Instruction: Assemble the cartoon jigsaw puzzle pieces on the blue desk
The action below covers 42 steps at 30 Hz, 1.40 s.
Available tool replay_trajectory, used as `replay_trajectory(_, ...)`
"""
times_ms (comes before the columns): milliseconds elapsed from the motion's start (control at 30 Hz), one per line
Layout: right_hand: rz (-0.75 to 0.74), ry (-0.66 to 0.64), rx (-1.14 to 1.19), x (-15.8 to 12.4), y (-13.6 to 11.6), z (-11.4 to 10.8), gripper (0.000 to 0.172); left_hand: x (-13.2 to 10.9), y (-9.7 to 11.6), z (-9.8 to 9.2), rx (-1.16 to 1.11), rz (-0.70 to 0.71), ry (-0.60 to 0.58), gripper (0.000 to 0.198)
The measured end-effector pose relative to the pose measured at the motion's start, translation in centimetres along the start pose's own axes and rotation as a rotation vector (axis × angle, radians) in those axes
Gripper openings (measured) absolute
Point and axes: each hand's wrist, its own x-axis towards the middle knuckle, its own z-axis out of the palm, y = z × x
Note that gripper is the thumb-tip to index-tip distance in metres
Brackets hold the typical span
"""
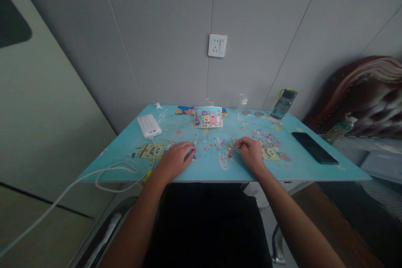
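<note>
My left hand (pixel 178 157) rests on the light blue table with its fingers curled; something dark shows by the thumb, too small to name. Across from it, my right hand (pixel 250 153) has its fingers bent and pressed together over the edge of the scattered small pieces (pixel 221 147), which look like jigsaw pieces. Whatever its fingertips hold, if anything, is hidden. A denser heap of pieces (pixel 266 138) lies just beyond the right hand. Behind both hands, a cartoon picture card (pixel 208 118) stands propped up, facing me.
On the left, a white power bank (pixel 149 126) trails a white cable (pixel 108 169) off the table's front edge. A dark phone (pixel 314 148) lies at the right. Near the wall stand a grey bottle (pixel 284 104) and two small round discs (pixel 246 112). A flat cartoon strip (pixel 184 110) lies behind the card.
</note>
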Motion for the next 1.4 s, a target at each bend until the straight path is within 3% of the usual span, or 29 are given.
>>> replay_trajectory(400, 0.065, 0.151, 0.025, -0.1, 0.1, -0.9, 0.036, 0.0, 0.0, -0.1, -0.015, 0.007, 0.011, 0.026)
replay_trajectory(733, 0.111, 0.182, -0.03, 0.1, 0.8, -0.8, 0.032, 0.0, -0.1, 0.0, -0.031, 0.008, 0.011, 0.026)
replay_trajectory(1000, 0.057, 0.02, -0.29, 0.2, 1.7, -0.1, 0.031, 0.0, -0.1, 0.0, -0.012, 0.007, 0.004, 0.026)
replay_trajectory(1400, 0.06, -0.091, -0.327, 0.1, 1.8, 0.1, 0.024, 0.0, 0.0, 0.0, -0.024, 0.003, 0.01, 0.026)
